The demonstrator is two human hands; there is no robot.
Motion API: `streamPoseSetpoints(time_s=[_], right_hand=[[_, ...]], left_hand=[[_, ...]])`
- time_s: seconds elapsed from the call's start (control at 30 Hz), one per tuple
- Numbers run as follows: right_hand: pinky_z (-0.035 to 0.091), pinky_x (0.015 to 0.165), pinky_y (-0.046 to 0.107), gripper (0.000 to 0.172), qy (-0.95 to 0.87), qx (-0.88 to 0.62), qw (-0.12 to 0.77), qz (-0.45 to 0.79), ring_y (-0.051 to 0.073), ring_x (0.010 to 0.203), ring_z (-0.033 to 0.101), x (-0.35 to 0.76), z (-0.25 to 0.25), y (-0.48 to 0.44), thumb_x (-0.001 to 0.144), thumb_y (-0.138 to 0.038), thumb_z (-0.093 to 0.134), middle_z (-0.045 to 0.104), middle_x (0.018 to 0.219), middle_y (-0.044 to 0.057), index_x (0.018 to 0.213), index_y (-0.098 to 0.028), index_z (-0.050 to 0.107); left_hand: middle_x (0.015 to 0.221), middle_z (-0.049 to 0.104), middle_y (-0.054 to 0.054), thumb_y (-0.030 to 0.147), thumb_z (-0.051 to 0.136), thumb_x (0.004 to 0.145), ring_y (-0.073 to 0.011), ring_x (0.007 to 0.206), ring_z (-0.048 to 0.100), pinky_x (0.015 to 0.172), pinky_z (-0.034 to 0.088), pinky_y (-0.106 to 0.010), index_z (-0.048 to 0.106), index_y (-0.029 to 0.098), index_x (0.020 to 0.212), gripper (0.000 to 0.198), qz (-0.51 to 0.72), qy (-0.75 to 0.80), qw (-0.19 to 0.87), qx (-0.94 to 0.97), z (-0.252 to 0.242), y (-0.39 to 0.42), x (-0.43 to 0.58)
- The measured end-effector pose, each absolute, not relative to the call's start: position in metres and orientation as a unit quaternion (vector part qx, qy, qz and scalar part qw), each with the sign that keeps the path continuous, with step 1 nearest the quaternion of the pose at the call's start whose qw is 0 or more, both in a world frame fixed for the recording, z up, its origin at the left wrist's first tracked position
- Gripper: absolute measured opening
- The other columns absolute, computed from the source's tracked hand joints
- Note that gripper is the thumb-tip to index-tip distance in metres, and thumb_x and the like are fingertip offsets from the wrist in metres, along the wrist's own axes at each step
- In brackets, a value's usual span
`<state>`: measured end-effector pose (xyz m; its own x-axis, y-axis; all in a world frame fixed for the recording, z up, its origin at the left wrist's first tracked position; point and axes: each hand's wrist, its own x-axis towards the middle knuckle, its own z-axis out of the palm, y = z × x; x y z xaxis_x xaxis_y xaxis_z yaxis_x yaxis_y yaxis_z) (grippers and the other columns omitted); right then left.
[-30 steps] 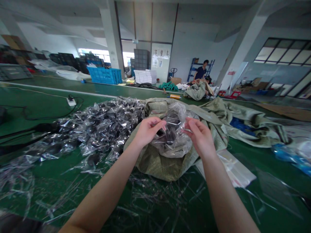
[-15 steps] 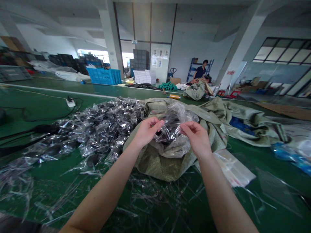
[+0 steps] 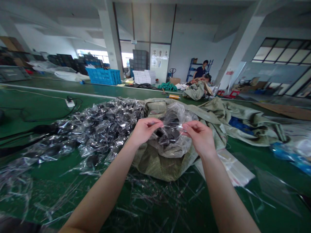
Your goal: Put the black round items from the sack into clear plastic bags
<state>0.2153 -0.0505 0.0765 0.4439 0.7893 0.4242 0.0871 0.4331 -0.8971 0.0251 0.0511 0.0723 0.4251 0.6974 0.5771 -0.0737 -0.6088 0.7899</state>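
Observation:
Pinched between thumb and fingers, one edge of a clear plastic wrapper (image 3: 171, 126) is in my left hand (image 3: 147, 129). My right hand (image 3: 198, 133) grips the wrapper's other side, so it stretches between them. Below hangs a dark object, blurred by the shiny film. Both hands are over a green woven sack (image 3: 167, 166) with a clear liner (image 3: 178, 149) folded open at its mouth. To the left lies a large heap of dark items in clear wrappers (image 3: 97, 126).
Thin plastic strips (image 3: 155, 194) litter the green floor in front. Flat clear bags (image 3: 236, 168) lie right of the sack, beside another woven sack (image 3: 264, 129) with blue contents. A power strip (image 3: 70, 103) is at left. A person (image 3: 200, 69) is at the back.
My hands have moved slightly apart, and the wrapper between them is pulled into a tighter, flatter line.

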Motion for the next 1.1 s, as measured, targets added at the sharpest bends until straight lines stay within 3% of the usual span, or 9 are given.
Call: streamPoseSetpoints(time_s=[0.23, 0.4, 0.57, 0.67, 0.8, 0.93, 1.1], right_hand=[[0.062, 0.069, 0.033, 0.027, -0.481, -0.452, 0.707, 0.255, 0.014, 0.069, 0.065, 0.218, 0.074, -0.051, 0.065, -0.037, 0.082, 0.070, 0.079, -0.001, 0.088, -0.025, 0.074], [0.062, 0.074, 0.037, 0.016, -0.526, -0.446, 0.682, 0.245, 0.016, 0.072, 0.066, 0.222, 0.077, -0.057, 0.071, -0.038, 0.078, 0.069, 0.083, 0.000, 0.082, -0.026, 0.076], [0.061, 0.073, 0.033, 0.011, -0.586, -0.437, 0.652, 0.203, 0.015, 0.078, 0.064, 0.224, 0.082, -0.063, 0.077, -0.037, 0.072, 0.064, 0.090, 0.002, 0.078, -0.026, 0.076], [0.060, 0.072, 0.033, 0.012, -0.597, -0.443, 0.643, 0.183, 0.015, 0.081, 0.062, 0.225, 0.083, -0.064, 0.080, -0.037, 0.069, 0.062, 0.091, 0.003, 0.079, -0.026, 0.076], [0.058, 0.073, 0.033, 0.014, -0.613, -0.448, 0.627, 0.175, 0.016, 0.082, 0.062, 0.225, 0.083, -0.065, 0.083, -0.035, 0.065, 0.061, 0.093, 0.004, 0.078, -0.025, 0.075], [0.054, 0.072, 0.032, 0.018, -0.651, -0.471, 0.590, 0.082, 0.017, 0.085, 0.060, 0.227, 0.084, -0.065, 0.087, -0.026, 0.057, 0.061, 0.092, 0.004, 0.081, -0.025, 0.074], [0.049, 0.071, 0.030, 0.024, -0.664, -0.488, 0.567, 0.005, 0.017, 0.087, 0.059, 0.230, 0.084, -0.065, 0.088, -0.019, 0.050, 0.061, 0.093, 0.004, 0.082, -0.025, 0.072]], left_hand=[[0.088, 0.075, -0.007, 0.039, 0.071, 0.075, -0.0160, 0.073, 0.067, 0.070, 0.053, -0.027, 0.076, 0.017, 0.090, 0.027, 0.495, 0.189, 0.405, 0.745, 0.076, 0.049, 0.020], [0.083, 0.074, -0.007, 0.038, 0.073, 0.073, -0.0146, 0.069, 0.065, 0.063, 0.049, -0.024, 0.077, 0.017, 0.084, 0.023, 0.495, 0.186, 0.443, 0.724, 0.076, 0.046, 0.021], [0.073, 0.071, -0.003, 0.038, 0.073, 0.072, -0.0036, 0.040, 0.039, 0.039, 0.025, -0.020, 0.076, 0.019, 0.088, 0.025, 0.502, 0.193, 0.538, 0.649, 0.071, 0.042, 0.030], [0.068, 0.067, -0.001, 0.038, 0.074, 0.070, -0.0009, 0.037, 0.027, 0.038, 0.015, -0.020, 0.075, 0.018, 0.089, 0.027, 0.503, 0.198, 0.570, 0.618, 0.070, 0.039, 0.035], [0.058, 0.059, 0.002, 0.036, 0.076, 0.068, -0.0004, 0.037, 0.023, 0.038, 0.010, -0.020, 0.074, 0.017, 0.088, 0.028, 0.488, 0.207, 0.604, 0.595, 0.072, 0.036, 0.036], [0.072, 0.064, -0.001, 0.039, 0.074, 0.070, 0.0008, 0.036, 0.022, 0.037, 0.009, -0.020, 0.071, 0.017, 0.096, 0.034, 0.471, 0.192, 0.628, 0.589, 0.077, 0.032, 0.034], [0.087, 0.068, -0.006, 0.059, 0.063, 0.076, 0.0013, 0.036, 0.022, 0.036, 0.008, -0.020, 0.067, 0.016, 0.105, 0.051, 0.452, 0.216, 0.627, 0.597, 0.081, 0.026, 0.035]])
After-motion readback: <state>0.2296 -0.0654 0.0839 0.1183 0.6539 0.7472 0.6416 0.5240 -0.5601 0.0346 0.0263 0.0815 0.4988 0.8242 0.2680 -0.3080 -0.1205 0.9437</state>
